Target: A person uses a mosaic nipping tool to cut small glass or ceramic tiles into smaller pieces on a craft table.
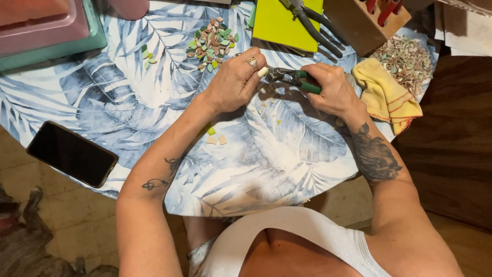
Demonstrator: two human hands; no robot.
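While the right hand wraps closed around the green handles of the nippers, the tool lies almost level above the desk, its long axis running across the person's front with the dark metal head pointing toward the left hand. The left hand sits just beside that head, its fingers pinched together at the tip of the tool; whatever small piece they may hold there is too small to make out. So the head of the nippers lies straight from the left fingertips, touching or nearly so, while the handles lie inside the right fist, and the right hand is the one that carries the tool.

The nippers look compact, dark and worn at the head, with bright green grips mostly hidden in the palm. Beyond the nippers lies a pile of green, pink and brown tile pieces; a few pale chips lie on the near side of the nippers, by the left forearm. To the right of the nippers sits a folded yellow cloth, and well to the left a dark phone.
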